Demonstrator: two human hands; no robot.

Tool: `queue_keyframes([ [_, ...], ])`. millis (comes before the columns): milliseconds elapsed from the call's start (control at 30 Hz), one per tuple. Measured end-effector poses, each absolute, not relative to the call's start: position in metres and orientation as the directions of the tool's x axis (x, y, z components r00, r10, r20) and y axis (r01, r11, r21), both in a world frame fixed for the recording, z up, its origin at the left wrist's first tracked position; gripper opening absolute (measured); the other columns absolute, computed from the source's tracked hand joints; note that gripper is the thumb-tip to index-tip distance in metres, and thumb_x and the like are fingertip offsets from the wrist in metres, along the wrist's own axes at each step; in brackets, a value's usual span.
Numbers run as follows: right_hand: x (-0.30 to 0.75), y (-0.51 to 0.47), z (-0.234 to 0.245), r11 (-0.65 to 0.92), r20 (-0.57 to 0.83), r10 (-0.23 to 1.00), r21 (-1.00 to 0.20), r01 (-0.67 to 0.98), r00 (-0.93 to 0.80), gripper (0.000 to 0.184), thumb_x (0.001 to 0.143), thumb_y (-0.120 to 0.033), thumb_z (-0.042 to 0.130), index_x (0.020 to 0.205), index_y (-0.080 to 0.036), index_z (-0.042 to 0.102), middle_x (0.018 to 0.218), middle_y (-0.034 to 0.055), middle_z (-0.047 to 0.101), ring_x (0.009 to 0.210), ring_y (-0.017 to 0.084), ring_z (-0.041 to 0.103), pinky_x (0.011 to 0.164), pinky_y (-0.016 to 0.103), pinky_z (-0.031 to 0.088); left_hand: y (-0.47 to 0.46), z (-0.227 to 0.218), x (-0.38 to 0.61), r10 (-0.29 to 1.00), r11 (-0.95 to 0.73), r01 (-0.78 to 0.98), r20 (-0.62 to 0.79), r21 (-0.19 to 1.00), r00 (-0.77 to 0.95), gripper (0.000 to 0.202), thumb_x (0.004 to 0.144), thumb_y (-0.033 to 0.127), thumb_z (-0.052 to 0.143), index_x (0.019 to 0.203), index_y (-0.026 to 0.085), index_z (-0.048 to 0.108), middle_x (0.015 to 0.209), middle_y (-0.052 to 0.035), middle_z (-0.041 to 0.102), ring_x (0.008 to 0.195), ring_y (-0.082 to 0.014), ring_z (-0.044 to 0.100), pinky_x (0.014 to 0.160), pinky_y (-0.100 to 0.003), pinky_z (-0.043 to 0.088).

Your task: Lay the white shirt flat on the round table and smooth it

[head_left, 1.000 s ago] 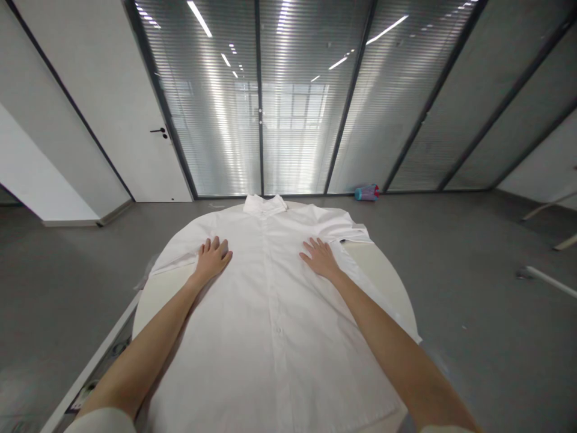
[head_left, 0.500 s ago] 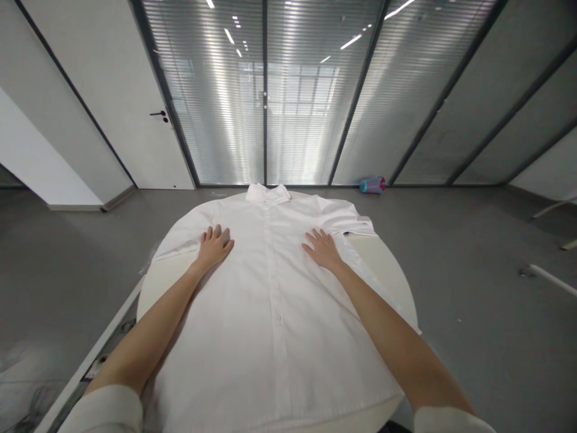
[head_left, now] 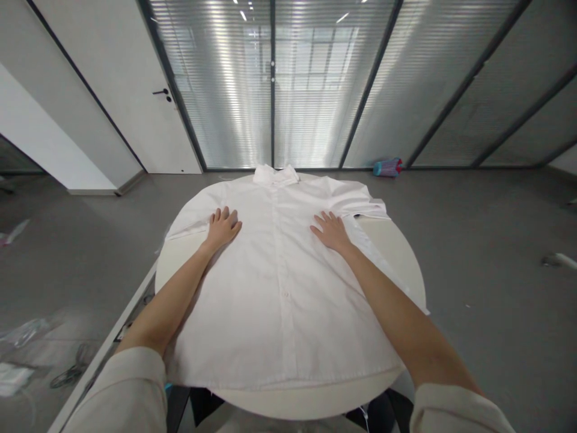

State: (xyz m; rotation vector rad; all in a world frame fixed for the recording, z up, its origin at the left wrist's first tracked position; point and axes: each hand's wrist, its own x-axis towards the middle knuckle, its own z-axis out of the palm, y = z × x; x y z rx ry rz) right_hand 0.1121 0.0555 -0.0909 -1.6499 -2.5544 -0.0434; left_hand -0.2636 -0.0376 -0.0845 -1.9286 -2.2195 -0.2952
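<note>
A white button-up shirt (head_left: pixel 252 288) lies spread out, front side up, with its collar (head_left: pixel 276 175) at the far edge and its hem toward me. Beneath it is a round pale table (head_left: pixel 396 252). My left hand (head_left: pixel 223 227) rests flat on the left chest of the shirt near the sleeve, fingers spread. On the other side, my right hand (head_left: pixel 332 231) lies flat on the chest near the right sleeve (head_left: pixel 360 201), its fingers apart too. Neither hand grips anything. Some soft creases run across the cloth.
A blue and pink object (head_left: pixel 387 168) lies on the floor by the glass partition (head_left: pixel 311 96). A door (head_left: pixel 166 132) stands at the far left. Clear plastic (head_left: pixel 27 332) and a coiled cable (head_left: pixel 70 374) are on the floor to the left, beside a pale rail (head_left: pixel 103 349).
The view has tilted down and shifted slightly left, so the shirt's hem and the table's near edge now show. Both hands stay on the same parts of the shirt.
</note>
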Motion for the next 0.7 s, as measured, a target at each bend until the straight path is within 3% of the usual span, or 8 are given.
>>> queue_keyframes([
  [167, 0.112, 0.054, -0.089, 0.413, 0.098, 0.907, -0.027, 0.91, -0.409, 0.063, 0.101, -0.057, 0.028, 0.151, -0.021, 0.044, 0.161, 0.0105, 0.032, 0.148, 0.035, 0.025, 0.119, 0.054, 0.02, -0.041, -0.078, -0.259, 0.959, 0.135, 0.99, 0.248, 0.038, -0.14, 0.054, 0.098, 0.043, 0.04, 0.146, 0.02, 0.048, 0.157, -0.0163, 0.037, 0.144, -0.0397, 0.03, 0.114, -0.053, 0.026],
  [267, 0.112, 0.054, -0.089, 0.41, 0.094, 0.909, -0.033, 0.912, -0.405, 0.063, 0.101, -0.056, 0.027, 0.151, -0.022, 0.043, 0.162, 0.0098, 0.031, 0.149, 0.035, 0.024, 0.119, 0.053, 0.019, -0.046, -0.074, -0.246, 0.957, 0.217, 0.975, 0.187, 0.045, -0.222, 0.06, 0.097, 0.049, 0.04, 0.146, 0.015, 0.048, 0.157, -0.0228, 0.034, 0.144, -0.0485, 0.026, 0.111, -0.066, 0.021],
  [367, 0.112, 0.054, -0.09, 0.407, 0.085, 0.911, -0.036, 0.913, -0.403, 0.063, 0.101, -0.057, 0.027, 0.152, -0.022, 0.042, 0.162, 0.0093, 0.03, 0.149, 0.034, 0.023, 0.12, 0.053, 0.019, -0.052, -0.073, -0.23, 0.95, 0.292, 0.954, 0.098, 0.064, -0.297, 0.076, 0.095, 0.064, 0.036, 0.147, 0.01, 0.046, 0.157, -0.0305, 0.028, 0.143, -0.0575, 0.019, 0.105, -0.078, 0.016],
  [467, 0.112, 0.055, -0.09, 0.415, 0.099, 0.906, -0.026, 0.909, -0.411, 0.063, 0.101, -0.056, 0.028, 0.151, -0.022, 0.043, 0.162, 0.0104, 0.031, 0.148, 0.035, 0.024, 0.119, 0.054, 0.019, -0.055, -0.075, -0.22, 0.954, 0.287, 0.955, 0.063, 0.07, -0.292, 0.087, 0.093, 0.072, 0.03, 0.151, 0.008, 0.04, 0.159, -0.0323, 0.022, 0.145, -0.0577, 0.013, 0.105, -0.078, 0.013],
  [700, 0.111, 0.054, -0.089, 0.418, 0.101, 0.905, -0.021, 0.908, -0.414, 0.062, 0.101, -0.056, 0.029, 0.151, -0.021, 0.043, 0.161, 0.011, 0.032, 0.148, 0.036, 0.025, 0.119, 0.055, 0.021, -0.056, -0.074, -0.22, 0.959, 0.277, 0.959, 0.051, 0.061, -0.28, 0.084, 0.095, 0.069, 0.031, 0.153, 0.008, 0.036, 0.16, -0.0309, 0.019, 0.145, -0.0566, 0.011, 0.107, -0.077, 0.013],
])
